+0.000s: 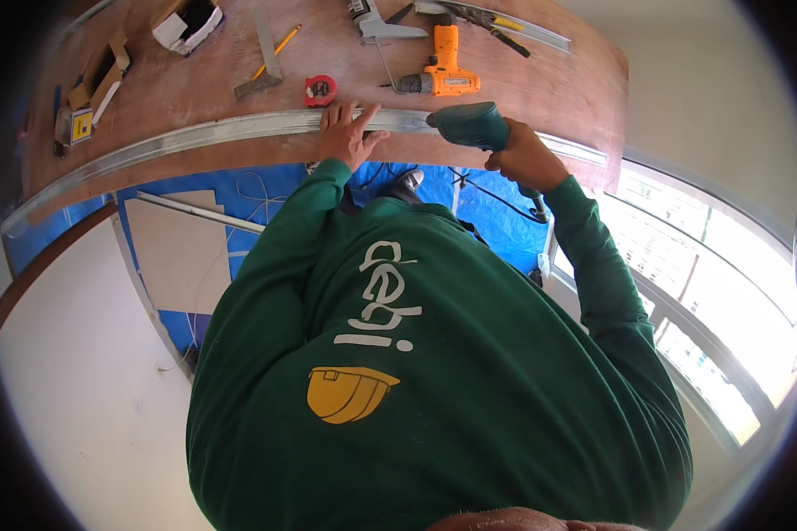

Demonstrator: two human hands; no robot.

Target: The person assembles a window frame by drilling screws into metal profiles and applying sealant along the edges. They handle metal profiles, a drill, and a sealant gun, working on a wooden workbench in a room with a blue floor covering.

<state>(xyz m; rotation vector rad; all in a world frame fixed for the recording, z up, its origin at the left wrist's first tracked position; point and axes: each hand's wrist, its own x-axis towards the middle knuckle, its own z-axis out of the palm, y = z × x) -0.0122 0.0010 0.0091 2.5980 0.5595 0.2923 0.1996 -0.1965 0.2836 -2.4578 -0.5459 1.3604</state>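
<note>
A long galvanised metal profile (239,128) lies along the near edge of the wooden board. My left hand (350,137) rests on it with the fingers spread, pressing on its top. In my right hand (530,159) is a teal corded power drill (471,126), its body pointing left and its nose over the profile. The drill hides whatever is under its tip. A red tape measure (320,90) sits on the board just beyond my left hand, and an orange cordless drill (449,66) lies on its side beyond the teal one.
The wooden board (177,93) also carries a metal square (264,57), a yellow pencil (279,50), opened cardboard boxes (188,26), a grey caulking gun (385,25) and snips (496,31). Blue sheeting (505,232) with loose cables covers the floor. A window (682,239) is at right.
</note>
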